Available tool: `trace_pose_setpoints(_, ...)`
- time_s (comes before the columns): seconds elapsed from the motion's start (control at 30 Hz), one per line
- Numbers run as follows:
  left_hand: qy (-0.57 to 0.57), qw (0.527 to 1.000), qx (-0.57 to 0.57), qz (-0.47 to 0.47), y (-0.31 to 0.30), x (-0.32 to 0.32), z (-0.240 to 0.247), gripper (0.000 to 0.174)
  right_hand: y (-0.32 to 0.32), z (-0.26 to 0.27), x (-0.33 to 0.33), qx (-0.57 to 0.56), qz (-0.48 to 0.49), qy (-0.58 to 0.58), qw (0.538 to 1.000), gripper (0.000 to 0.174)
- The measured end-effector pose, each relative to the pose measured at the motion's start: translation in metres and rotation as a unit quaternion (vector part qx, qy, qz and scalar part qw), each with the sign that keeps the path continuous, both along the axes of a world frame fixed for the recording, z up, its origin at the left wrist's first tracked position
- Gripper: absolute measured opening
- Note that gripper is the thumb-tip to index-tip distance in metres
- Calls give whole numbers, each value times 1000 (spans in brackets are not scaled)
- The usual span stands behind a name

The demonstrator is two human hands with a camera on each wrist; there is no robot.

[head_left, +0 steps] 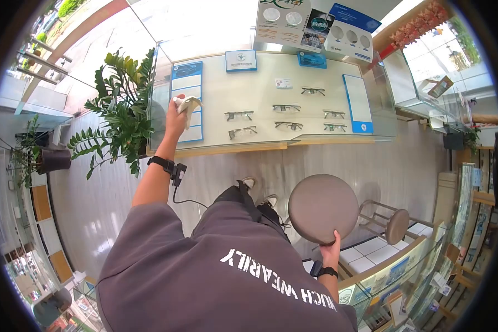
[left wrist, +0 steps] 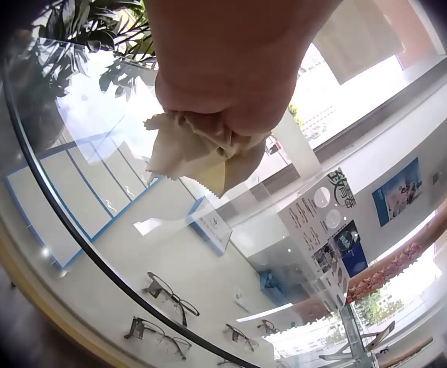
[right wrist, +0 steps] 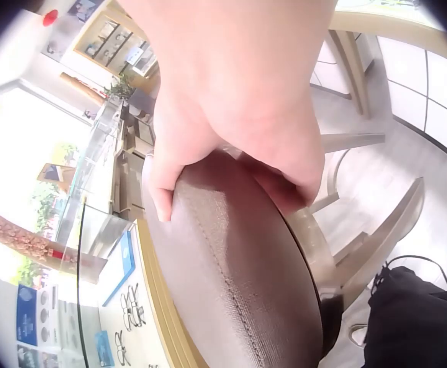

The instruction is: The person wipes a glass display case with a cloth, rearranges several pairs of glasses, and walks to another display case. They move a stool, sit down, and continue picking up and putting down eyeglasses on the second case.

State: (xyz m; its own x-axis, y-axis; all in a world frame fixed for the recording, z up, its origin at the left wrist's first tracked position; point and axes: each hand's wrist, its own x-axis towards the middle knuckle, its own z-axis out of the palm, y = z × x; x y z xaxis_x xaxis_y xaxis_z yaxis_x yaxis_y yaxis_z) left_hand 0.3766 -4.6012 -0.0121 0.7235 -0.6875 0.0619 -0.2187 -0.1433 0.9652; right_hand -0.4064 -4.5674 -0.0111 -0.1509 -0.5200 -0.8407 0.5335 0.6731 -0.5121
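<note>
The left hand [head_left: 176, 117] is held over the left end of a glass display case [head_left: 205, 145], gripping a crumpled beige cloth [head_left: 189, 106]. In the left wrist view the cloth [left wrist: 200, 153] hangs from the curled fingers above the glass. Low at the right, the right hand [head_left: 331, 252] grips the edge of a round brown stool seat [head_left: 323, 209]. The right wrist view shows the thumb and fingers of this hand [right wrist: 239, 115] on opposite sides of the padded seat [right wrist: 231, 253], which stands tilted there, with its legs at the right.
Several eyeglasses [head_left: 289, 126] lie inside the case, with blue-edged trays [head_left: 358, 102] and small signs [head_left: 241, 61]. A leafy plant [head_left: 122, 105] stands at the case's left end. Another stool [head_left: 397, 226] is at the right, near a second glass counter. Cardboard displays [head_left: 348, 34] stand behind the case.
</note>
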Motion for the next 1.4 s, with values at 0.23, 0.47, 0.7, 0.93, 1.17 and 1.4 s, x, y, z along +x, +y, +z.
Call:
trace_pose_setpoints(0.23,-11,997,43,56,-2,-8,-9,66,-54,9,-18,-7,75,-22,997,79)
trace_pose_setpoints(0.47,-114,977,114,139,-2,-22,-14,96,-73,9,-37,-16,108,-41,993,77)
trace_pose_setpoints(0.7,-102,969,158,158,14,-49,-13,132,-85,-4,-60,6,113,-30,993,76)
trace_pose_setpoints(0.93,-241,920,162,263,46,-144,33,82,-85,-36,-90,31,126,-30,991,79)
trace_pose_setpoints(1.17,124,953,235,-144,63,-253,-24,31,-83,-43,-82,62,165,12,984,77)
trace_pose_setpoints(1.4,292,813,384,-327,22,-309,-93,88,-77,-26,-66,62,285,-31,956,75)
